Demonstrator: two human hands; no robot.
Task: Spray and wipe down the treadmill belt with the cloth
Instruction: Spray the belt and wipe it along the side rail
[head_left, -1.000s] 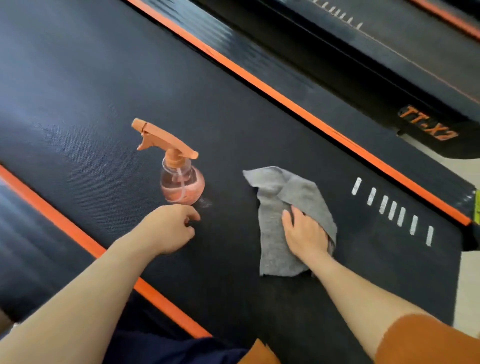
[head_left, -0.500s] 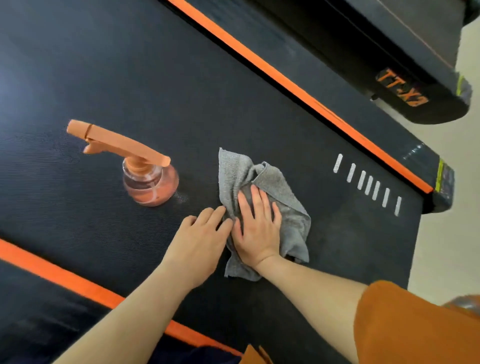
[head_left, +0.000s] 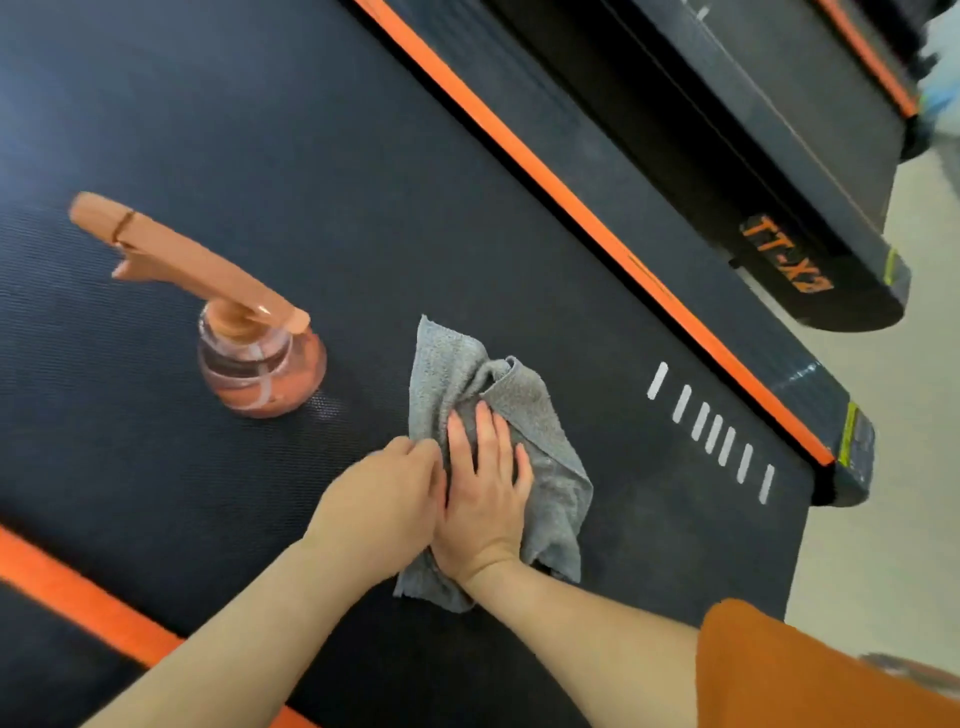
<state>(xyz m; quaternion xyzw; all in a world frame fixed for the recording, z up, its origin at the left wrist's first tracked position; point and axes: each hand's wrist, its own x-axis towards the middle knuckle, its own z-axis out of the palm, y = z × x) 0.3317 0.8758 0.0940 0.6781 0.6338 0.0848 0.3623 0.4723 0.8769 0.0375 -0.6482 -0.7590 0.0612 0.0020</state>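
Note:
A crumpled grey cloth (head_left: 540, 410) lies on the black treadmill belt (head_left: 311, 156). My right hand (head_left: 485, 493) presses flat on the cloth with its fingers straight and spread. My left hand (head_left: 384, 509) sits close against it, fingers curled down onto the cloth's left edge. An orange spray bottle (head_left: 260, 364) stands upright on the belt to the left of both hands, untouched, its trigger head pointing left.
Orange side strips (head_left: 571, 208) border the belt on both sides. White stripe marks (head_left: 711, 431) are printed on the belt near its right end. A second treadmill (head_left: 789, 171) stands beyond the far rail. Pale floor (head_left: 909, 467) lies to the right.
My left hand left the spot by the spray bottle and came to the cloth's left edge, where its fingers curled. My right hand slid the cloth a little towards the bottle.

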